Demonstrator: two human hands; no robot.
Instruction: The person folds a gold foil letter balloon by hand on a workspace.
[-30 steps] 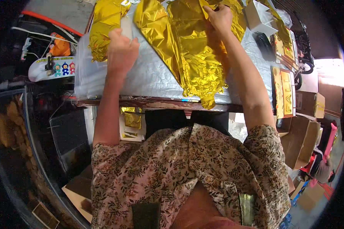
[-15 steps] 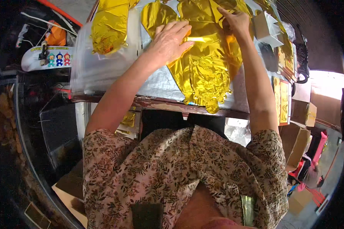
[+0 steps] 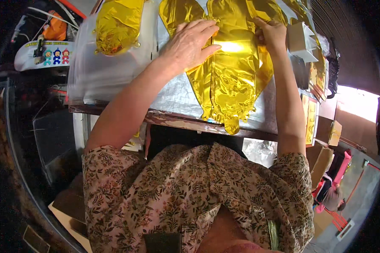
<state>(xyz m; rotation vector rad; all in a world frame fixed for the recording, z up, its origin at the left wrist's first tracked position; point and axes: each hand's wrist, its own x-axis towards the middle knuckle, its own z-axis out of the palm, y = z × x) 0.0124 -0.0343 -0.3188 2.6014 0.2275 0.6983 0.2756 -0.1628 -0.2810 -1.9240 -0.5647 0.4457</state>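
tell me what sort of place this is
Probably a small workshop or packing space, though I can't be sure: gold foil lies spread on a covered table, with a cardboard box off to the right.

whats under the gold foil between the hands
Silvery sheeting shows either side of the gold foil, so it probably runs beneath. Whatever lies directly under the middle is covered, and the left hand hides part of the foil itself.
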